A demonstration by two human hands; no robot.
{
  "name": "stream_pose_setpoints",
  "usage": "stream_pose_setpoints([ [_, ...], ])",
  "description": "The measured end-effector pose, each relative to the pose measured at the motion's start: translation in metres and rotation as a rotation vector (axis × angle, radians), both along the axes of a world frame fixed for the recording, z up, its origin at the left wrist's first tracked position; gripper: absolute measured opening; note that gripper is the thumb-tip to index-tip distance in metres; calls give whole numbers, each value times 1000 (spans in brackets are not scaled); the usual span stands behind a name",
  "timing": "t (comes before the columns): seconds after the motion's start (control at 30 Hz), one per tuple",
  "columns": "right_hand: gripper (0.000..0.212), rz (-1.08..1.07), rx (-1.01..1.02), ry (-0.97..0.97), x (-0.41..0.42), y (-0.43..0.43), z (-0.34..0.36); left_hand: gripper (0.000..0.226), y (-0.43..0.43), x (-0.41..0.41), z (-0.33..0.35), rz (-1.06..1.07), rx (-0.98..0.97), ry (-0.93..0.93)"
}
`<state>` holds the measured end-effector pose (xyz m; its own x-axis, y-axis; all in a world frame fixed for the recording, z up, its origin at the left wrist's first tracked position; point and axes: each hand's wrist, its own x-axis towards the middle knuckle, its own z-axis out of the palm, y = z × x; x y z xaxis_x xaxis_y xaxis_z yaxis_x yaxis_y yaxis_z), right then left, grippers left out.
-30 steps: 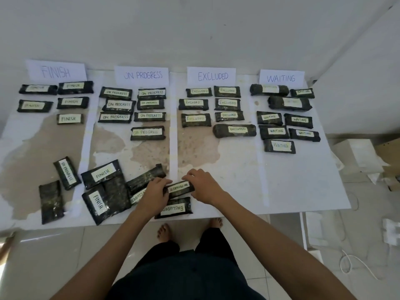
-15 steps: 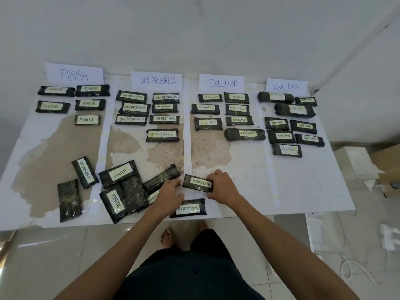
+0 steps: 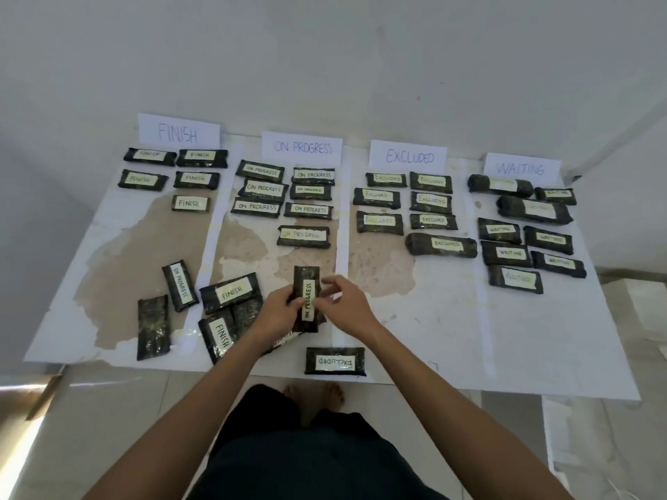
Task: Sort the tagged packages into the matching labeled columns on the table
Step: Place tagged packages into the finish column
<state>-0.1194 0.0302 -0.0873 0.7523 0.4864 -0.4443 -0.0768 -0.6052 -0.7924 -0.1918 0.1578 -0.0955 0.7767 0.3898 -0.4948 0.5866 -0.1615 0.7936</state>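
Over table (image 3: 451, 341), ON PROGRESS package (image 3: 306, 299) upright between both hands' fingers (image 3: 294, 301).

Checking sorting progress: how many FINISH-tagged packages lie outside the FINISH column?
2: tilted FINISH package in the near pile; second FINISH package nearer the edge. Packages showing no tag could add more.

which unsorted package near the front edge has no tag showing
The dark package at front left, standing alone lengthwise: no tag shows on it, unlike its tagged neighbours.

White wall (image 3: 325, 48); tiled floor (image 3: 108, 409)
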Motion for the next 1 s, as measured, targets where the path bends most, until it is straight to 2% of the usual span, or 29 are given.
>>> stream_pose_setpoints([
  [0.1,36,-75,86,93,8,21,5,31,27,-1,3,-180,61,-13],
  [0.2,23,-53,90,86,8,44,0,36,52,-3,1,-342,235,-4],
  [0.27,18,-102,97,126,6,59,-4,49,66,-6,1,-375,368,-37],
  [0.37,16,-212,139,229,3,84,-5,67,91,-9,-1,-441,595,-112],
  [0.47,16,-266,159,255,3,111,-6,68,118,-5,-3,-584,764,-105],
  [0.6,29,-336,100,221,10,141,-13,62,152,14,-11,-675,812,-83],
  [0.7,28,-401,74,207,20,153,-18,52,181,38,-25,-726,835,-74],
  [1.0,24,-437,-1,155,33,163,-50,43,223,98,-60,-853,924,-36],
])
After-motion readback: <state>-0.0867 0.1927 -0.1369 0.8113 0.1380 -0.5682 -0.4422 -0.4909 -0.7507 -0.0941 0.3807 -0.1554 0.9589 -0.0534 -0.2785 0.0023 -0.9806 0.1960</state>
